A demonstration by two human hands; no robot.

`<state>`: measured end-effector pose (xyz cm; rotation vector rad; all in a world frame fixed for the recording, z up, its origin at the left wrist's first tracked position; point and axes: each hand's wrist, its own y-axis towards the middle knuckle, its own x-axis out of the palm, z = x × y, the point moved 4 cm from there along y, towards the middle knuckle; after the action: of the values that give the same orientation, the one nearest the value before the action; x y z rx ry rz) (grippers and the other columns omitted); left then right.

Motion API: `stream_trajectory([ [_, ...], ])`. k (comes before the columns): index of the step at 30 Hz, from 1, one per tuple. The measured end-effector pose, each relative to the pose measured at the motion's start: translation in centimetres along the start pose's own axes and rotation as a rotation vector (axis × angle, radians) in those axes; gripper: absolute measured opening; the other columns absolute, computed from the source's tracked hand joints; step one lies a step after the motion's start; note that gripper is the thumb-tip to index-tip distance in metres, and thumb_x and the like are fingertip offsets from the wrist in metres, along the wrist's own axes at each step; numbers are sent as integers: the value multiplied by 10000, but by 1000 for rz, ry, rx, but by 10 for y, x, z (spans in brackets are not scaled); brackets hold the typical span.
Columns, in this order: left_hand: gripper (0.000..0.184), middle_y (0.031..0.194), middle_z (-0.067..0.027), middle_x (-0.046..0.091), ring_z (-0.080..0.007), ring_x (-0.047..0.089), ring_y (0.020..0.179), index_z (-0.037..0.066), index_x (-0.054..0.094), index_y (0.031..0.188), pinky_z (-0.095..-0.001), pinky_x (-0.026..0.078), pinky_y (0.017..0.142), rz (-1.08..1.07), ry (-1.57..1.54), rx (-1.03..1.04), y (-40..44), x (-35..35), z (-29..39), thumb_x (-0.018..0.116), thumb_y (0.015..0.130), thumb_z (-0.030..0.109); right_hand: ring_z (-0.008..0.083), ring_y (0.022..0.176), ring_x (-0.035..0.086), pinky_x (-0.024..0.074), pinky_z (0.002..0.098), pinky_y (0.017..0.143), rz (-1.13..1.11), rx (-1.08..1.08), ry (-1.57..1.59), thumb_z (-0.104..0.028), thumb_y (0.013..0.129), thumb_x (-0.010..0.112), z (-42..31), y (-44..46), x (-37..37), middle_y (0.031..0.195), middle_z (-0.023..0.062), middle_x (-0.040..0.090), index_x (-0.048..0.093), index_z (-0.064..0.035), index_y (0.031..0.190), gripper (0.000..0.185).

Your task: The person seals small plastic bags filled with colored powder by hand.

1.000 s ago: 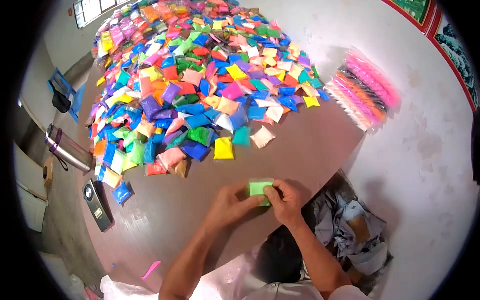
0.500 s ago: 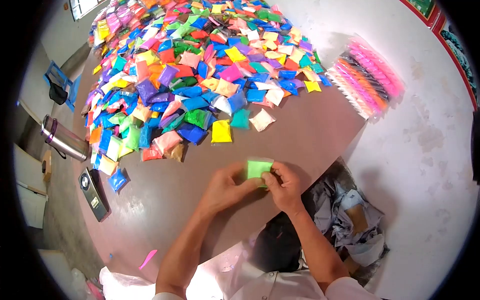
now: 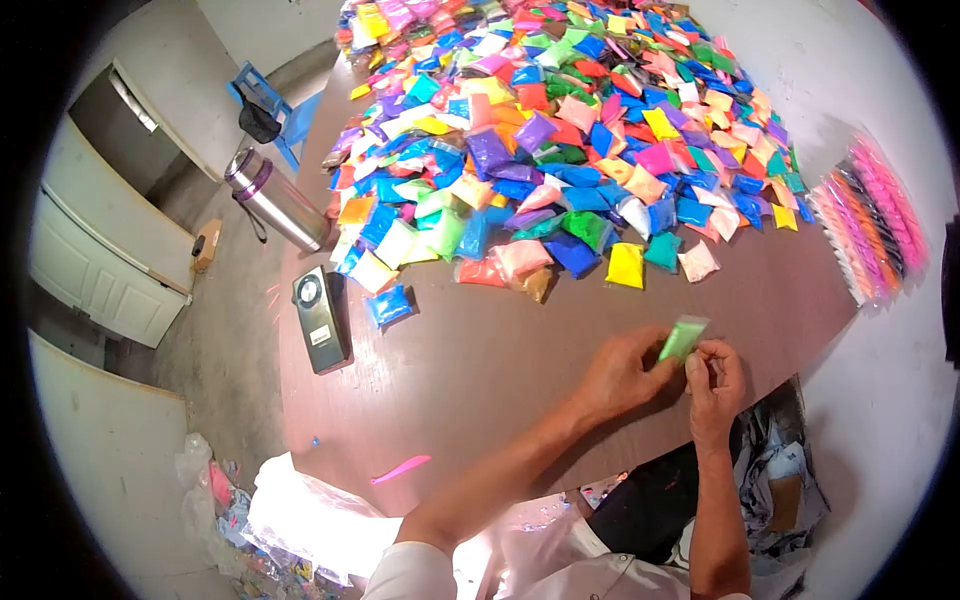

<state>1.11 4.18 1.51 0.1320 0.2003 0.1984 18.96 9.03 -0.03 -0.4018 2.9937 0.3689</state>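
Left of green packet (image 3: 682, 341), illegible label (image 3: 321, 336)

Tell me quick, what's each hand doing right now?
Left hand: closed, holding the green packet.
Right hand: curled in close by the green packet; whether it grips the edge cannot be told.

Packet pile (image 3: 560, 150) cropped at top, green packet (image 3: 683, 338) part-hidden

Watching the feed, I can't read a single word or number. There's a small white rectangular label (image 3: 321, 336) on the dark oblong device (image 3: 330, 356) with the round silvery disc (image 3: 310, 290), its marks too tiny for me.
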Motion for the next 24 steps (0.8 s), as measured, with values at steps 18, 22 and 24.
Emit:
stream_trajectory([
  [18, 282, 962, -24, 762, -92, 654, 843, -1, 740, 1223, -276, 527, 758, -95, -98, -57, -4, 2, -6, 755, 974, 129, 60, 932, 595, 497, 245, 819, -33, 36, 154, -114, 1061, 648, -7, 1, 3, 1038, -16, 674, 710, 18, 1253, 240],
  [22, 233, 958, -4, 755, -67, 641, 842, 17, 751, 1197, -257, 512, 743, -101, -117, -105, -4, 1, -19, 755, 983, 112, 78, 997, 627, 515, 262, 885, -62, 90, 161, -118, 1039, 666, -1, 1, -1, 1099, 5, 707, 712, 12, 1268, 267],
  [24, 216, 957, -3, 754, -64, 638, 843, 19, 752, 1188, -254, 511, 745, -126, -112, -136, -6, 2, -15, 747, 993, 113, 79, 1008, 629, 519, 269, 895, -45, 102, 143, -123, 1038, 670, -2, -2, -1, 1111, 7, 712, 715, 5, 1268, 267],
])
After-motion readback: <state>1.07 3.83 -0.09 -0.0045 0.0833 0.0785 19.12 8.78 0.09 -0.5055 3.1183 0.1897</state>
